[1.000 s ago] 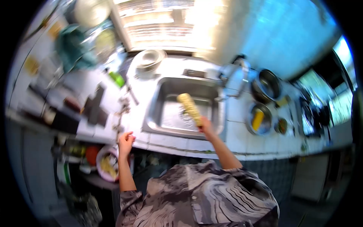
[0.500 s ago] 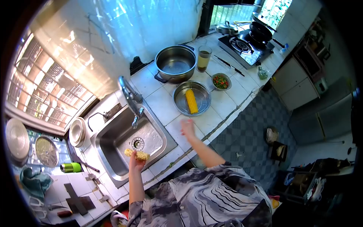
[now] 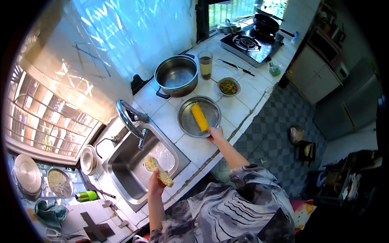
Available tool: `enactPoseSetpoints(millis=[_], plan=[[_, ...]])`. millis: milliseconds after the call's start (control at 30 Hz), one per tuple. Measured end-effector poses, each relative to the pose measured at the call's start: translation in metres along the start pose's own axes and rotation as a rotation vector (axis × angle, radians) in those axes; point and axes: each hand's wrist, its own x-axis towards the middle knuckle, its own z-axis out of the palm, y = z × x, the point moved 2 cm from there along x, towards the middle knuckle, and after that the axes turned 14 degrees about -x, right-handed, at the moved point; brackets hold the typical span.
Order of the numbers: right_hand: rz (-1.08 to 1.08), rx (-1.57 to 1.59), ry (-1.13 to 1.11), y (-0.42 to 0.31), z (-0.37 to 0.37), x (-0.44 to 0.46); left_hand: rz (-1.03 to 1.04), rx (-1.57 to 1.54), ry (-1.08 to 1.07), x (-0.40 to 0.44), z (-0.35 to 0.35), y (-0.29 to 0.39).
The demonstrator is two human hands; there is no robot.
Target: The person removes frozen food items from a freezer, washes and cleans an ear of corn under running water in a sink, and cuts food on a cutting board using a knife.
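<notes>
My left hand (image 3: 155,184) is closed around a pale, whitish corn cob (image 3: 163,176), which it holds over the near edge of the steel sink (image 3: 129,193). The fingers of my right hand (image 3: 216,133) grip the near right rim of a shallow round metal bowl (image 3: 184,120) on the tiled counter. Inside that bowl lies a bright yellow corn cob (image 3: 198,116), its lower end close to my right thumb. The undersides of my right fingers are partly hidden at the rim.
Behind the bowl stand a large two-handled pot (image 3: 175,77), a glass of cloudy liquid (image 3: 205,67) and a small bowl of chopped red and green pieces (image 3: 228,87). Farther right are a knife (image 3: 237,67) and a gas stove (image 3: 249,45). A faucet (image 3: 131,113) arches over the sink.
My right hand has moved from the counter beside the bowl onto its rim. My left hand has turned the pale cob to a steeper slant. The view has shifted slightly.
</notes>
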Motion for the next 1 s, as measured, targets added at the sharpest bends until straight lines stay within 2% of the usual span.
enactPoseSetpoints(millis=[67, 133, 167, 200, 233, 300, 333, 367, 500, 567, 700, 800, 867, 933, 1000], plan=[[-0.053, 0.096, -0.042, 0.017, -0.002, -0.031, 0.004, 0.104, -0.076, -0.004, 0.044, -0.003], [-0.092, 0.164, -0.096, 0.029, -0.014, -0.071, 0.104, 0.333, -0.255, 0.0, 0.082, -0.013], [-0.054, 0.173, 0.003, 0.04, -0.014, -0.081, 0.084, 0.363, -0.331, 0.002, 0.099, -0.019], [-0.1, 0.186, -0.057, 0.042, -0.021, -0.102, 0.06, 0.394, -0.414, 0.002, 0.116, -0.027], [-0.067, 0.248, 0.041, 0.041, -0.025, -0.128, 0.038, 0.417, -0.45, -0.005, 0.138, -0.036], [-0.093, 0.311, -0.01, 0.058, -0.042, -0.15, -0.034, 0.457, -0.514, -0.006, 0.161, -0.06], [-0.07, 0.358, 0.084, 0.076, -0.045, -0.153, -0.066, 0.478, -0.524, -0.008, 0.17, -0.074], [-0.107, 0.391, 0.071, 0.084, -0.054, -0.166, -0.123, 0.5, -0.603, -0.006, 0.176, -0.089], [-0.034, 0.526, 0.219, 0.127, -0.09, -0.209, -0.308, 0.562, -0.635, 0.0, 0.176, -0.165], [-0.082, 0.435, 0.299, 0.141, -0.118, -0.22, -0.381, 0.567, -0.618, -0.015, 0.184, -0.207], [-0.017, 0.491, 0.344, 0.165, -0.182, -0.248, -0.55, 0.721, -0.675, -0.034, 0.193, -0.286], [-0.065, 0.634, 0.321, 0.203, -0.229, -0.234, -0.578, 0.873, -0.696, -0.063, 0.215, -0.346], [-0.076, 0.707, 0.353, 0.199, -0.284, -0.259, -0.572, 0.898, -0.723, -0.081, 0.233, -0.393], [-0.079, 0.713, 0.387, 0.21, -0.337, -0.264, -0.461, 0.934, -0.647, -0.106, 0.252, -0.439], [-0.065, 0.73, 0.457, 0.23, -0.383, -0.258, -0.451, 0.963, -0.649, -0.115, 0.263, -0.483]])
